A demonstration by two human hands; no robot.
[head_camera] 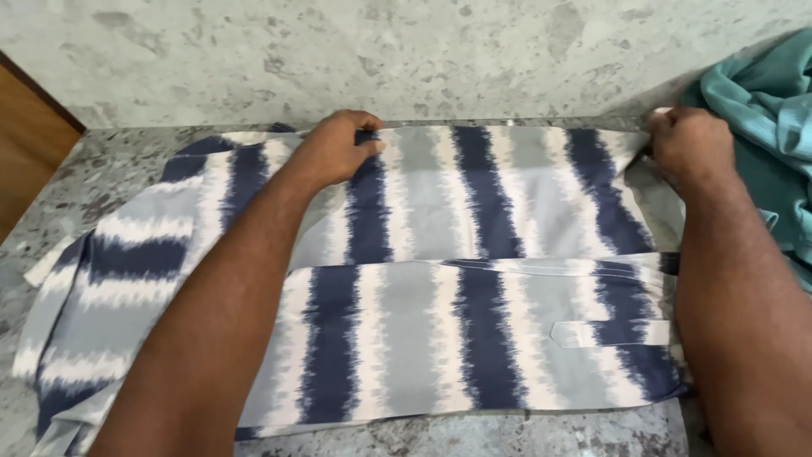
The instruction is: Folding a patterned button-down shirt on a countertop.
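Navy, grey and white striped cotton shirt (440,279) lay flat, partly folded, on the speckled grey stone bench (101,178). My left hand (338,148) fingers pinched its far edge; right hand (689,144) clenched on the far right corner. Teal cloth (774,127) sat just beside, right.

Soft, even light fills the scene, bright enough to read every stripe of the navy, grey and cream striped cotton shirt (474,279). No hard glare shows on it. Faint, diffuse shadows lie just beneath the shirt's near hem and along its fold line across the middle. Behind the shirt, the speckled grey stone wall (406,51) looks slightly washed out and soft. Toward the frame's lower corners, beside the shirt, detail blurs mildly and lines bow a little.
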